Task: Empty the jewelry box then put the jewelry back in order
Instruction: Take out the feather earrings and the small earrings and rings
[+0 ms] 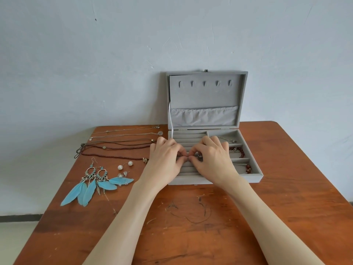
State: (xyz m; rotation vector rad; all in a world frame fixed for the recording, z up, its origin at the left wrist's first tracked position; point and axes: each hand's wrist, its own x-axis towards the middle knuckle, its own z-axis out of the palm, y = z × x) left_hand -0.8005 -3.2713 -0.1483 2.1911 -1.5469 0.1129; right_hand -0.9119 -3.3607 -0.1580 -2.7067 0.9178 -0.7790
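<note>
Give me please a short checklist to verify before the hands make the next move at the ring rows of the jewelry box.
1. Lid of the jewelry box stands open against the wall: ok.
2. Left hand and right hand are both over the ring rows, fingertips together: ok.
3. What the fingertips pinch: cannot tell, it is hidden.
4. Right side compartments emptied: not ok, red bead bracelets and a thin chain lie inside.
5. Free table for more pieces: ok.
6. Necklaces and feather earrings lie apart on the table: ok.
</note>
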